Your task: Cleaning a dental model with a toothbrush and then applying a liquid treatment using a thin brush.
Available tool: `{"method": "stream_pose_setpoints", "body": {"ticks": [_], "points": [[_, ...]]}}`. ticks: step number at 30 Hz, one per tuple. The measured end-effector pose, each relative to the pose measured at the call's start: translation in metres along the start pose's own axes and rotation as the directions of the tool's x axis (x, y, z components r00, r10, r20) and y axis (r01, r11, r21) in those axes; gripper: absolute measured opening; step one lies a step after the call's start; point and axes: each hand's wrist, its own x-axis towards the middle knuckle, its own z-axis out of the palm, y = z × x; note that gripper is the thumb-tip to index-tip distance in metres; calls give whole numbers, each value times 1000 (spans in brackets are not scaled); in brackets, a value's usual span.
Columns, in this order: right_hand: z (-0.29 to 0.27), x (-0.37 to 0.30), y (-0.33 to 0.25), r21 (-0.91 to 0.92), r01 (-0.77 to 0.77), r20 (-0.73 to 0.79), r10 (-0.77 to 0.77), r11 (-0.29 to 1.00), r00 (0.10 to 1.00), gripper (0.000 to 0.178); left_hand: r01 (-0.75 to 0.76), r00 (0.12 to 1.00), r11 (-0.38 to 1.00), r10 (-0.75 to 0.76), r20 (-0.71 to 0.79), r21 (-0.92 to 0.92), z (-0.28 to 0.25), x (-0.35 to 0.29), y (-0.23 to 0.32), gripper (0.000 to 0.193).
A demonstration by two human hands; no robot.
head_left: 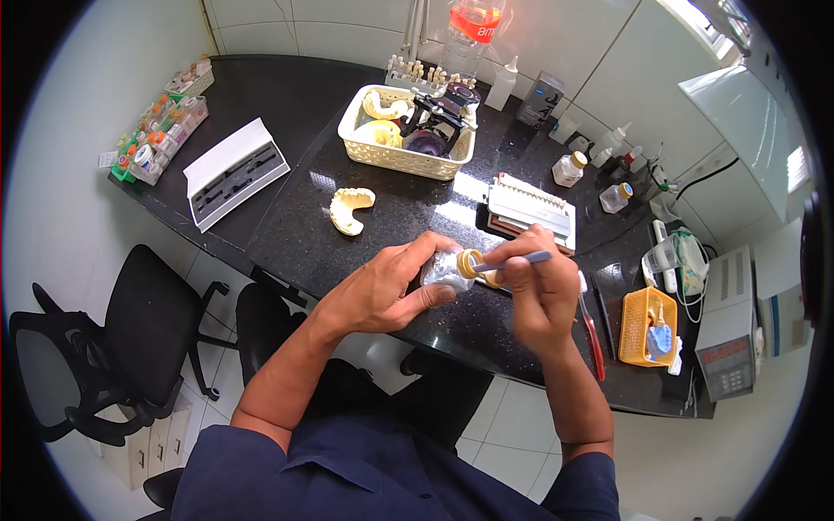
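Observation:
My left hand (pixel 388 282) is closed around a small see-through jar (pixel 441 271) with a gold neck, tipped toward the right. Between the fingers of my right hand (pixel 543 291) is a slim tool with a grey-lavender handle (pixel 537 257). Its far end reaches the jar's mouth, and I cannot make out the tip. Just below, a gold round piece that looks like a lid (pixel 493 278) shows beside my right fingers. A cream dental arch model (pixel 345 208) lies on the black countertop (pixel 295 208) beyond my left hand.
A cream basket (pixel 404 159) holds dental models and a dark articulator. A white tooth shade guide (pixel 532 208) lies behind my right hand, with small bottles (pixel 569 169) beyond. At right are a red-handled tool (pixel 593 339) and a yellow basket (pixel 634 339); an open case (pixel 239 178) sits left.

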Motion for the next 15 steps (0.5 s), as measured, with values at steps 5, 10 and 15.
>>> {"method": "stream_pose_setpoints", "body": {"ticks": [5,10,15], "points": [[3,0,2,37,42,-21,-42,998,999,24,-138,988,990,140,-59,36,6,1,-7,52],[8,-6,3,123,-79,-45,85,989,995,22,-118,993,992,119,13,-35,3,2,-8,60],[8,-7,0,93,35,-66,-28,995,997,21,-64,995,998,62,-73,-28,4,1,-1,72]]}}
